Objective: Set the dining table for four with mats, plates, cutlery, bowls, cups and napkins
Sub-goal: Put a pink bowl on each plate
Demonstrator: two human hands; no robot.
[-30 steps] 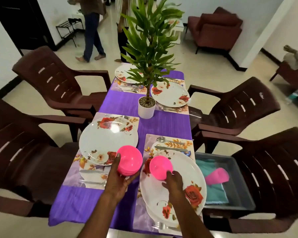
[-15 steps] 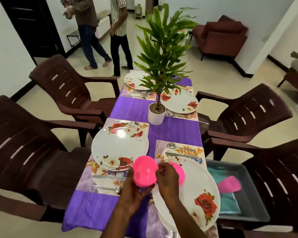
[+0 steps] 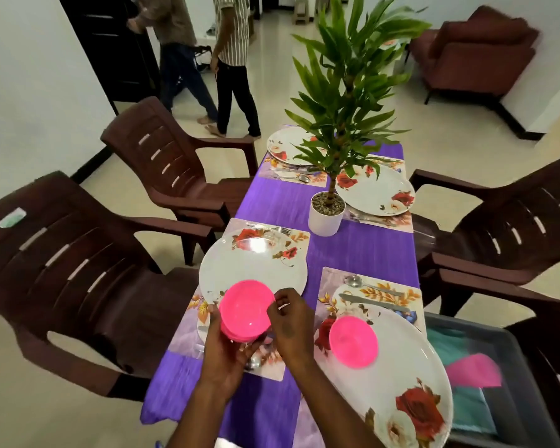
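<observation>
This is a home, in a room for eating that is opening into a sitting room. A long table [image 3: 330, 250] wearing a purple cloth is standing in the middle, with flowery plates [image 3: 374, 192] and a potted plant [image 3: 325, 213] sitting on it and brown plastic chairs [image 3: 175, 169] waiting at 9 o'clock and 3 o'clock. A soft dark red armchair [image 3: 472, 50] is sitting by the wall at 1 o'clock, and two people [image 3: 230, 59] are walking barefoot on the shiny pale floor at 11 o'clock, near a dark door [image 3: 104, 43].
</observation>
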